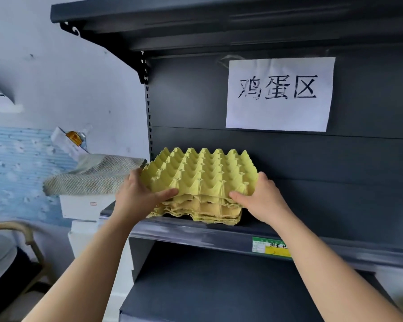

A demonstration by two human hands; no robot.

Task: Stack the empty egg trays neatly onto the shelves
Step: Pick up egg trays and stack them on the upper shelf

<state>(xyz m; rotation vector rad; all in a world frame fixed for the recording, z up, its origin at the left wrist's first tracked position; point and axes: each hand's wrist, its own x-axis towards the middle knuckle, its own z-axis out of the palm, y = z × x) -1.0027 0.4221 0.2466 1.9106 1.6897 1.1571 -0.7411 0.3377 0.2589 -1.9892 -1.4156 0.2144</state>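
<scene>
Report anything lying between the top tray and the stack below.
The left hand and right hand hold the top tray over the stack on the shelf. Nothing visible between, except their thumbs along the front edge.

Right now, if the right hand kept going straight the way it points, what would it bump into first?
The top yellow moulded-pulp egg tray: the right hand grips its right edge. Past that, probably the dark grey metal back panel, though depth is hard to judge.
</scene>
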